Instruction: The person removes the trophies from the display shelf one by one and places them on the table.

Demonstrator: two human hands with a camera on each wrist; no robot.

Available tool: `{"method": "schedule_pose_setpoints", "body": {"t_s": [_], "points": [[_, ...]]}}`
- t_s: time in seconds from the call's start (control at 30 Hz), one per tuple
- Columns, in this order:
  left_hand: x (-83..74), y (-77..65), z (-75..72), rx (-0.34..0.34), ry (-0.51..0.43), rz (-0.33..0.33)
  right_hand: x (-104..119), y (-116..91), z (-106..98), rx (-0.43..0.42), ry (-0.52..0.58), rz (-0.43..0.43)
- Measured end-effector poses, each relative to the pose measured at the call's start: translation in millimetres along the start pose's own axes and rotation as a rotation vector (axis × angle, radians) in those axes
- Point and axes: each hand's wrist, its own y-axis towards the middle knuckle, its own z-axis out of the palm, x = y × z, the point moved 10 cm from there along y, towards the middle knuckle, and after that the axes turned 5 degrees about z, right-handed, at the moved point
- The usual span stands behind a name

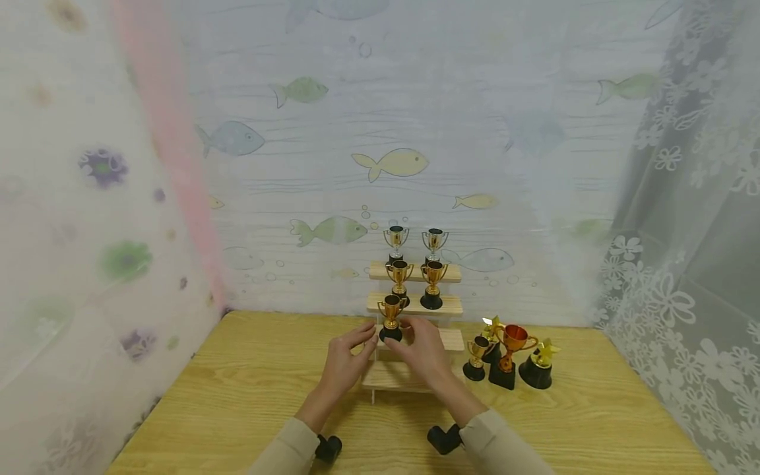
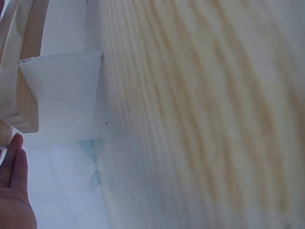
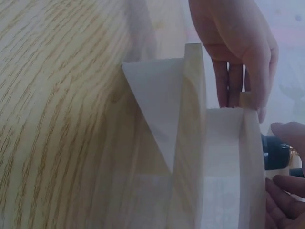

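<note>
My right hand point(image 1: 424, 351) pinches the black base of a small gold trophy cup point(image 1: 392, 307), thumb in front and fingers behind. The trophy stands upright on the third step down of a wooden tiered display stand point(image 1: 392, 379). At the left end of that step is my left hand point(image 1: 343, 359), its fingers extended beside the board and no trophy in it. Those fingers point(image 2: 19, 171) look straight in the left wrist view. Gold trophies point(image 1: 434, 277) occupy the second step, and two more trophies point(image 1: 435, 239), silver and gold, stand on the top step.
Right of the stand, a small gold cup point(image 1: 477, 353), a larger red-and-gold cup point(image 1: 514, 338) and star trophies point(image 1: 539, 373) stand on the wood-grain table point(image 1: 237, 396). A fish-patterned curtain point(image 1: 332, 145) hangs behind. Black wrist devices point(image 1: 445, 438) sit near both sleeves.
</note>
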Motion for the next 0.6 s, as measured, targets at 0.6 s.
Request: {"method": "schedule_pose_setpoints", "body": {"t_s": [0.6], "points": [[-4.0,1.0,-1.8,0.003,0.006,0.005,-0.1,3.8,4.5,-0.065,0.016,0.004]]}}
